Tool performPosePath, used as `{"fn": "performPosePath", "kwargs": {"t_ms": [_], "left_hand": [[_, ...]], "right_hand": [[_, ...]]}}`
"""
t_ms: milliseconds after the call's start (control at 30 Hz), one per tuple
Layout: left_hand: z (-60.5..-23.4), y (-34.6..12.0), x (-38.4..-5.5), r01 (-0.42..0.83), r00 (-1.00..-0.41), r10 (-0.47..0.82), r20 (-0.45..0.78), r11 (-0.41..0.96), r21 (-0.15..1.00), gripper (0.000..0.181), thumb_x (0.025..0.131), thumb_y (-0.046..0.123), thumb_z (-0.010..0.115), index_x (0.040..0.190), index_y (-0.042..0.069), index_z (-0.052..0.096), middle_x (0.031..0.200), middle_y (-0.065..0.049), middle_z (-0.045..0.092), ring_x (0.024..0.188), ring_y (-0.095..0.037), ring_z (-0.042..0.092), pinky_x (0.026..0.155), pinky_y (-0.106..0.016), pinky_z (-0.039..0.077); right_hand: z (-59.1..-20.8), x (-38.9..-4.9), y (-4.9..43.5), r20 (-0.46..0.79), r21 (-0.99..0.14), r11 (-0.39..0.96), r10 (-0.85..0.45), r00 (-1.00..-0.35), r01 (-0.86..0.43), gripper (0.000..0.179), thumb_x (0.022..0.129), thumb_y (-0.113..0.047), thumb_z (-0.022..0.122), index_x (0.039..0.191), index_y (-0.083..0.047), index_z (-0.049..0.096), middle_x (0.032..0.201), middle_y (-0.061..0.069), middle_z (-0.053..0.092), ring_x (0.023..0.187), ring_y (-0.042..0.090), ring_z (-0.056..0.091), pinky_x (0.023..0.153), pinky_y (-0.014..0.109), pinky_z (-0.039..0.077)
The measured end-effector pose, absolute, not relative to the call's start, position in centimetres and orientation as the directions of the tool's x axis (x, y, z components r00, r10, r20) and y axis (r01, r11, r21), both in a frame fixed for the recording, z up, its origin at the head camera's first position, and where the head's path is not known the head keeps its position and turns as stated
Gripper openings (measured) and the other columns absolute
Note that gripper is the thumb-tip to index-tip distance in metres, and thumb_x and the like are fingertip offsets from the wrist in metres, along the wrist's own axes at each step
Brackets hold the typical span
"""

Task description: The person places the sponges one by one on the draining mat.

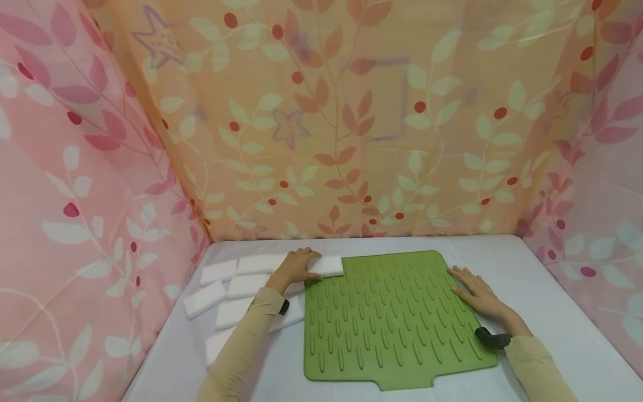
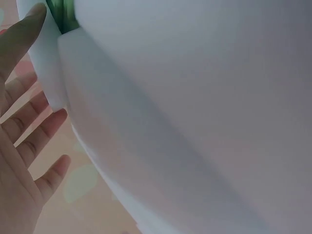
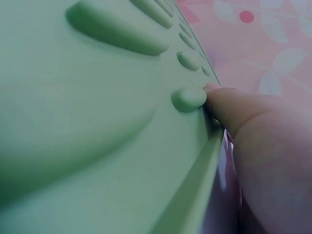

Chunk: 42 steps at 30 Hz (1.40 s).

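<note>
At the far left corner of a green silicone mat (image 1: 387, 365) lies a white sponge (image 1: 331, 266). My left hand (image 1: 293, 269) grips this sponge across its width, thumb on the near edge and fingers at the far edge. In the left wrist view, the thumb lies over the sponge (image 2: 46, 63) with the fingers spread beyond it. My right hand (image 1: 479, 293) rests at the mat's right edge with its fingers extended. Its thumb (image 3: 258, 117) touches the mat's edge beside a raised ridge in the right wrist view.
Several more white sponges (image 1: 246, 286) lie in loose rows left of the mat, partly hidden under my left forearm. A white cloth (image 1: 562, 335) covers the table. Flower-patterned fabric (image 1: 361, 167) closes off the back and both sides.
</note>
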<state>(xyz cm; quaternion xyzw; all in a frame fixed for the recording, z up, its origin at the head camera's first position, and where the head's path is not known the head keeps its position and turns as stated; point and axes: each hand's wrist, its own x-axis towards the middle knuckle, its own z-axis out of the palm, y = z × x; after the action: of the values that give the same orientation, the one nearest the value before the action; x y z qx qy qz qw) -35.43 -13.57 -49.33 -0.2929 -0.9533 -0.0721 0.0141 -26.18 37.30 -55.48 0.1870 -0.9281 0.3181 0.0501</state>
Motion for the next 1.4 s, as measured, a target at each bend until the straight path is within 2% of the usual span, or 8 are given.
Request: {"fn": "performPosePath", "kwargs": {"t_ms": [367, 667, 867, 1400], "left_hand": [[-49.0, -13.5, -35.0, 0.558, -0.829, 0.556, 0.067, 0.811, 0.176, 0.069, 0.076, 0.053, 0.068, 0.132, 0.016, 0.051, 0.129, -0.008, 0.052, 0.117, -0.030, 0.048, 0.095, -0.050, 0.038], [-48.2, -14.0, -34.2, 0.564, -0.825, 0.559, 0.080, 0.809, 0.168, 0.072, 0.074, 0.052, 0.071, 0.132, 0.014, 0.051, 0.130, -0.009, 0.051, 0.118, -0.031, 0.047, 0.095, -0.052, 0.037], [-48.1, -14.8, -33.8, 0.552, -0.834, 0.546, 0.084, 0.820, 0.148, 0.072, 0.075, 0.052, 0.070, 0.133, 0.015, 0.049, 0.132, -0.008, 0.050, 0.120, -0.030, 0.045, 0.097, -0.052, 0.036], [-47.9, -18.1, -32.9, 0.543, -0.840, 0.526, 0.133, 0.817, 0.193, 0.069, 0.076, 0.049, 0.070, 0.133, 0.015, 0.050, 0.131, -0.009, 0.050, 0.121, -0.032, 0.044, 0.097, -0.054, 0.035]], "right_hand": [[-55.3, -26.0, 37.1, 0.201, -0.573, 0.733, -0.308, -0.930, -0.367, 0.056, 0.095, -0.025, 0.051, 0.143, -0.003, 0.032, 0.146, 0.031, 0.022, 0.133, 0.053, 0.011, 0.106, 0.063, -0.001], [-55.5, -26.1, 37.2, 0.218, -0.570, 0.729, -0.310, -0.925, -0.379, 0.055, 0.095, -0.024, 0.052, 0.143, -0.004, 0.033, 0.145, 0.031, 0.024, 0.133, 0.054, 0.012, 0.105, 0.064, 0.000], [-55.6, -26.2, 37.2, 0.227, -0.561, 0.733, -0.310, -0.923, -0.384, 0.055, 0.095, -0.024, 0.052, 0.143, -0.005, 0.033, 0.145, 0.031, 0.024, 0.133, 0.053, 0.013, 0.105, 0.064, 0.001], [-55.6, -26.2, 37.1, 0.227, -0.557, 0.738, -0.306, -0.924, -0.381, 0.054, 0.096, -0.025, 0.050, 0.143, -0.004, 0.033, 0.145, 0.031, 0.024, 0.133, 0.052, 0.013, 0.105, 0.063, 0.000]]}}
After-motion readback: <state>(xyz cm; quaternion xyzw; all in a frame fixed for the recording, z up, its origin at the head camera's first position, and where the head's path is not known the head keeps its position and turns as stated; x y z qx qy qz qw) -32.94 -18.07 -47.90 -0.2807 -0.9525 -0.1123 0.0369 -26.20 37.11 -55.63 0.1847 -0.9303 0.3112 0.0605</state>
